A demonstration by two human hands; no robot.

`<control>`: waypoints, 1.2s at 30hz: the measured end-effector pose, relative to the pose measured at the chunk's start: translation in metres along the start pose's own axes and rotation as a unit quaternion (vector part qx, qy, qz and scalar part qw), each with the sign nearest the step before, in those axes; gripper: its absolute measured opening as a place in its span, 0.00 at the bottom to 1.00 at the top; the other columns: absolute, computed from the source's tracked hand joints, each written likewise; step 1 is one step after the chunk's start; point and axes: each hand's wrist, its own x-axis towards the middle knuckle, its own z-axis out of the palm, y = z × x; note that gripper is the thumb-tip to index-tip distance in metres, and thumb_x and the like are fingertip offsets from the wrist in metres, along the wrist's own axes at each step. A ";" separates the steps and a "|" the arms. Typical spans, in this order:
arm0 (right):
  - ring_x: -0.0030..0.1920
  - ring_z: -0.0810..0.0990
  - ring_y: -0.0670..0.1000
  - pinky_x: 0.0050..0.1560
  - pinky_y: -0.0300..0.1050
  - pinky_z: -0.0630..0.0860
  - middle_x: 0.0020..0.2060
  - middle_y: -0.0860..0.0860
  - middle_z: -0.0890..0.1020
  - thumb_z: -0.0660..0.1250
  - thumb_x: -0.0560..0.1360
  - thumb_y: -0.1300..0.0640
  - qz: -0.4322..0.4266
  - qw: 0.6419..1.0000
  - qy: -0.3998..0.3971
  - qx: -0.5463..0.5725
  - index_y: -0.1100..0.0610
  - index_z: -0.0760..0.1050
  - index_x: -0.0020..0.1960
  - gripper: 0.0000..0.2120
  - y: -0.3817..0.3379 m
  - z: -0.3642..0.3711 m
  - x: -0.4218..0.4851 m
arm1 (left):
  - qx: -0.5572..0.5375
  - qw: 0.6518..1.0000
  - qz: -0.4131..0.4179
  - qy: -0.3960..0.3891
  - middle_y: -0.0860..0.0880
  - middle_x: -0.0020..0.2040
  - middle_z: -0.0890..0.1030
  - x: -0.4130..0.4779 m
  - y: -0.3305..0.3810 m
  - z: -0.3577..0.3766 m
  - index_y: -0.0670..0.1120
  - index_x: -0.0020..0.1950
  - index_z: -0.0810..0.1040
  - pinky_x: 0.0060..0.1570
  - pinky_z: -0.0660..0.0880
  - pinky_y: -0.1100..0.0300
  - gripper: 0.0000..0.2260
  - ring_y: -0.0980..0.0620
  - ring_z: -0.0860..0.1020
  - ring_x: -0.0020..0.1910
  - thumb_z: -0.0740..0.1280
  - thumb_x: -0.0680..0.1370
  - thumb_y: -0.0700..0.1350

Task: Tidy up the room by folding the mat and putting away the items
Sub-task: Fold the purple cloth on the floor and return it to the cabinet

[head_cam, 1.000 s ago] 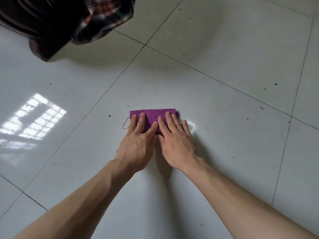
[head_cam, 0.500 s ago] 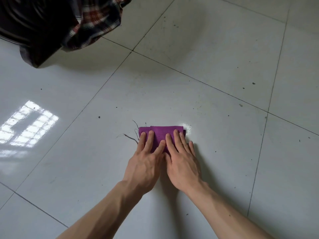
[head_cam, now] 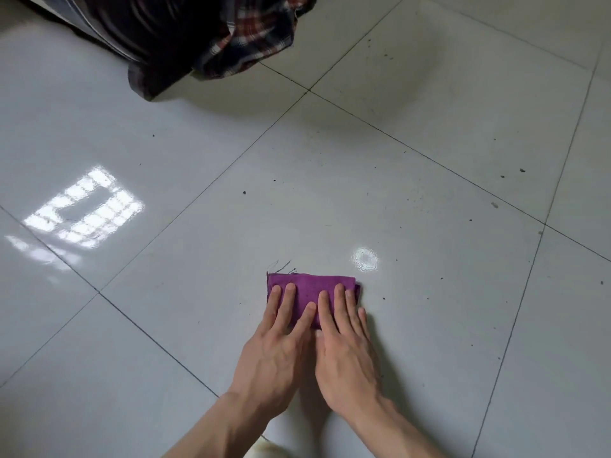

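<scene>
A small purple mat (head_cam: 310,284), folded into a compact rectangle, lies flat on the glossy grey tiled floor (head_cam: 429,309). Loose dark threads stick out from its far left corner. My left hand (head_cam: 281,342) lies palm down on the left half of the mat, fingers stretched out and slightly apart. My right hand (head_cam: 347,345) rests flat beside it on the right half, fingers extended. Both hands press on the cloth without gripping it. The near edge of the mat is hidden under my fingers.
A dark bundle with plaid cloth (head_cam: 244,38) sits on the floor at the top left. Small dark specks dot the tiles. A window reflection (head_cam: 86,209) shines at the left. Something pale (head_cam: 267,449) shows at the bottom edge.
The view has shifted, so the mat and my hands sit lower in the frame. Both hands stay flat on the folded mat, and its loose threads now lie closer to its corner.
</scene>
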 end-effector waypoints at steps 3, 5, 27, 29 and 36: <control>0.78 0.61 0.59 0.74 0.53 0.52 0.76 0.61 0.67 0.50 0.79 0.52 -0.016 1.000 -0.006 -0.008 0.60 0.68 0.75 0.28 -0.016 0.003 0.005 | -0.017 0.999 -0.040 -0.023 0.38 0.80 0.61 -0.008 -0.018 0.009 0.46 0.78 0.67 0.67 0.73 0.56 0.28 0.35 0.56 0.79 0.64 0.77 0.46; 0.77 0.61 0.59 0.73 0.54 0.53 0.75 0.61 0.67 0.50 0.79 0.51 -0.024 1.000 -0.004 -0.012 0.60 0.69 0.75 0.28 -0.026 0.004 0.014 | 0.035 0.997 -0.034 -0.060 0.42 0.83 0.52 -0.006 -0.031 0.014 0.48 0.81 0.58 0.79 0.55 0.53 0.28 0.36 0.41 0.81 0.53 0.81 0.49; 0.81 0.42 0.56 0.79 0.53 0.40 0.81 0.56 0.46 0.48 0.85 0.48 -0.086 0.994 -0.060 -0.025 0.54 0.47 0.82 0.28 -0.065 -0.032 0.241 | -0.004 0.994 -0.113 -0.013 0.35 0.82 0.50 0.173 -0.148 -0.060 0.50 0.82 0.56 0.80 0.47 0.47 0.23 0.35 0.46 0.81 0.50 0.86 0.49; 0.81 0.42 0.56 0.79 0.53 0.40 0.81 0.56 0.45 0.48 0.85 0.49 -0.088 0.992 -0.080 -0.038 0.54 0.46 0.82 0.28 -0.063 -0.037 0.250 | 0.016 0.993 -0.118 -0.018 0.36 0.82 0.49 0.180 -0.140 -0.072 0.49 0.82 0.56 0.78 0.45 0.48 0.23 0.34 0.46 0.81 0.52 0.86 0.47; 0.81 0.44 0.57 0.79 0.54 0.42 0.81 0.58 0.47 0.51 0.85 0.50 -0.106 0.991 -0.079 -0.024 0.56 0.48 0.82 0.28 -0.057 -0.035 0.205 | 0.083 0.996 -0.042 -0.012 0.42 0.78 0.66 0.140 -0.125 -0.041 0.43 0.78 0.65 0.78 0.54 0.39 0.25 0.30 0.54 0.79 0.61 0.80 0.42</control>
